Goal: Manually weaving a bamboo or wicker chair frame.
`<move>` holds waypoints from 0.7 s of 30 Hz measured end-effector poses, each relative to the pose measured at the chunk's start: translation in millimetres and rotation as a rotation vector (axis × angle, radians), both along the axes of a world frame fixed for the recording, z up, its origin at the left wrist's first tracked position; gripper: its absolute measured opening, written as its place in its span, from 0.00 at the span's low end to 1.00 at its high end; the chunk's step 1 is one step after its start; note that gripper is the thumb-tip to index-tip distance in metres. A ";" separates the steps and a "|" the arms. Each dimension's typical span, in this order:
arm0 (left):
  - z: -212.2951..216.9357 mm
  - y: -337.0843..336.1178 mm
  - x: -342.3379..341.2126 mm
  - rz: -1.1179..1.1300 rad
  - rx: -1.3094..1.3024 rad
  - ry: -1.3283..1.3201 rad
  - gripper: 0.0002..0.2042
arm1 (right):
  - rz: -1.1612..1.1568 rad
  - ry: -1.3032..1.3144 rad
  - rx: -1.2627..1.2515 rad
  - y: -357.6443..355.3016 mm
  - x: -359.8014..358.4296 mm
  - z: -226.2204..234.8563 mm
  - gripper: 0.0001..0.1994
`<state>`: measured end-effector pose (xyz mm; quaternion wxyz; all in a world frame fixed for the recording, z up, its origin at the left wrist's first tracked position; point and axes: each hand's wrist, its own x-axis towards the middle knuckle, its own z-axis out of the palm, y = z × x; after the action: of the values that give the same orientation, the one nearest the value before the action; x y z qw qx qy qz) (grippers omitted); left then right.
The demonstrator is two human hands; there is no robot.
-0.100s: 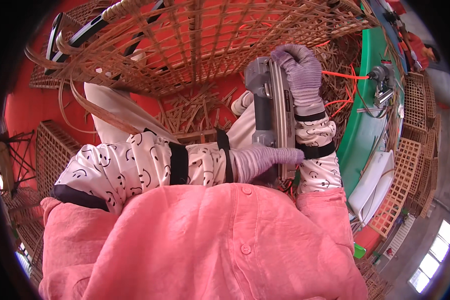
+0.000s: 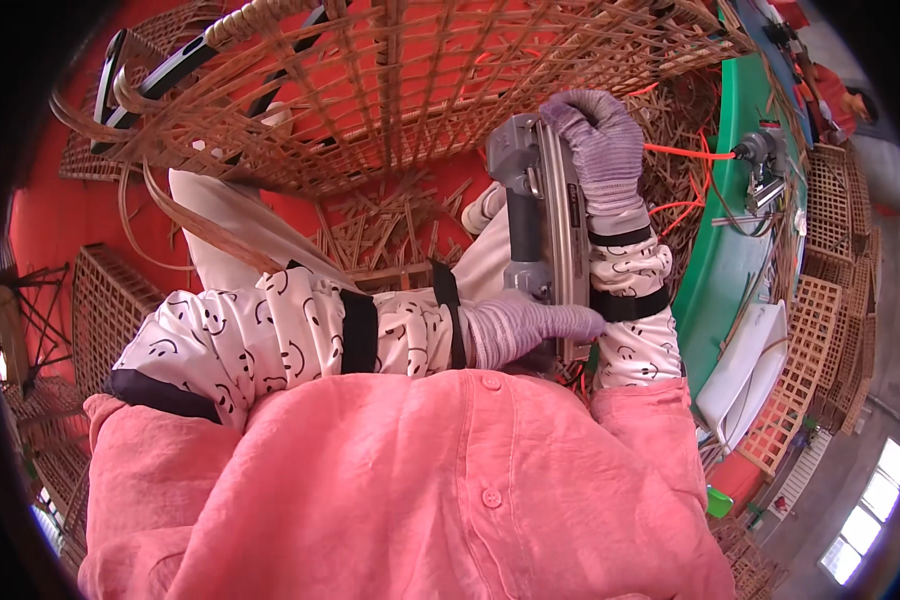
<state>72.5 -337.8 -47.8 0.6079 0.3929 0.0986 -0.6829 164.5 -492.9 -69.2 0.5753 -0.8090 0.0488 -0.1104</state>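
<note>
Across my lap, in front of my right side, I hold a grey and silver staple gun [image 2: 555, 220] lengthwise, its long metal magazine on the right. My right hand [image 2: 600, 140], in a lilac-striped knit glove, is closed at its far end, fingers curled over the magazine. My left hand [image 2: 525, 328], gloved alike, grips the near end with a finger stretched across the magazine toward my right cuff. The left palm side is hidden. Beyond the tool stands a woven rattan frame [image 2: 380, 90] of open lattice, with loose rattan strips [image 2: 195, 215] trailing at its left.
Cut rattan scraps [image 2: 400, 220] litter the red floor covering. A green bench [image 2: 715, 230] on the right carries a second air tool [image 2: 765, 160] with an orange hose [image 2: 685, 150], and a white tray [image 2: 745, 375]. Woven panels [image 2: 795, 370] stack farther right. Another person [image 2: 835, 100] is at the far right.
My left hand and its outstretched finger have shifted very slightly on the near end of the staple gun. The right hand stays in place.
</note>
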 end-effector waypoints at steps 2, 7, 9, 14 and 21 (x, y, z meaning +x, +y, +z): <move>4.1 2.4 1.1 -0.022 0.024 -0.027 0.19 | 0.018 -0.039 -0.032 2.3 0.0 4.9 0.06; -44.9 7.4 13.1 0.012 -0.311 -0.754 0.22 | -0.002 -0.094 -0.096 4.7 -0.9 -3.0 0.08; -24.1 22.3 40.8 -0.202 0.057 -0.775 0.26 | -0.028 -0.110 -0.159 6.5 -6.9 -0.7 0.09; -23.5 1.1 54.5 0.241 -0.093 -0.601 0.24 | 0.038 0.010 -0.179 19.6 -4.0 2.9 0.10; 2.8 8.9 62.2 0.287 -0.199 -0.404 0.14 | 0.016 -0.180 -0.313 -26.7 -23.7 -16.4 0.22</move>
<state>134.7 -328.9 -45.0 0.7415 0.4414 -0.0378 -0.5039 140.8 -519.6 -85.6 0.4452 -0.8759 -0.0273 -0.1839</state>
